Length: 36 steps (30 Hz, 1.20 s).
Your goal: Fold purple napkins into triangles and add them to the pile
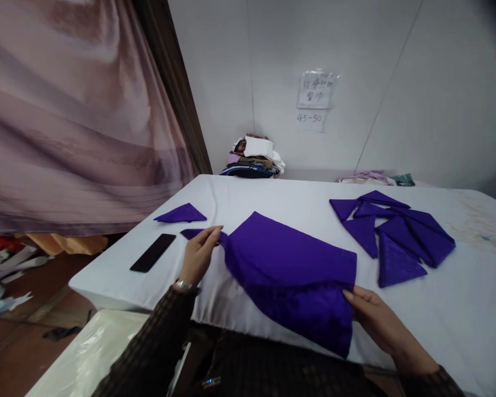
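A purple cloth (285, 248) is stretched between my two hands over the near part of the white table (297, 196). My left hand (200, 251) pinches its left end between thumb and fingers, and a pointed tip of purple fabric sticks out to the left of the fingers. At the cloth's right edge, my right hand (370, 309) grips with the thumb on top. The near portion sags and droops over the table's front edge. Part of the cloth behind it lies flat on the tabletop.
Several folded purple cloths (400, 226) lie in a loose pile on the right. One folded purple triangle (184, 213) and a black phone-like slab (152, 252) lie on the left. Stacked fabrics (254, 157) stand by the wall, below a paper sign (315, 91). A pink curtain (74, 110) hangs left.
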Each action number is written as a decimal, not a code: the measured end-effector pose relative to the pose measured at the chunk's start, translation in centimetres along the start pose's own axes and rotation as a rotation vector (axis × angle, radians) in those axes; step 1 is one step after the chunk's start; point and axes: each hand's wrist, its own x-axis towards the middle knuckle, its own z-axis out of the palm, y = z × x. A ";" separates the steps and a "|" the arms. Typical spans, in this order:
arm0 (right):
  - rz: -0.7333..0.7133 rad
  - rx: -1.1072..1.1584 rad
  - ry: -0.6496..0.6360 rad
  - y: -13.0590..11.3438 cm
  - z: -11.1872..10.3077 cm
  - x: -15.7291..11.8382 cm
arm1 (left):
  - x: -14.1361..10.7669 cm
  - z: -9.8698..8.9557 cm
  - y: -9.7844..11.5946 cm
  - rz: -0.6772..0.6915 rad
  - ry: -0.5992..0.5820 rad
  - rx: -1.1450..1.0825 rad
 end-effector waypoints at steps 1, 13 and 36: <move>0.012 0.066 0.056 -0.1 -0.4 0.5 | 1.6 1.4 -0.1 0.039 -0.037 0.026; 0.066 0.163 0.475 2.0 -6.2 7.7 | 7.2 11.8 -8.8 0.078 -0.206 0.573; -0.144 -0.712 0.550 4.2 -7.4 10.0 | 12.0 11.5 -10.9 -0.201 -0.344 0.894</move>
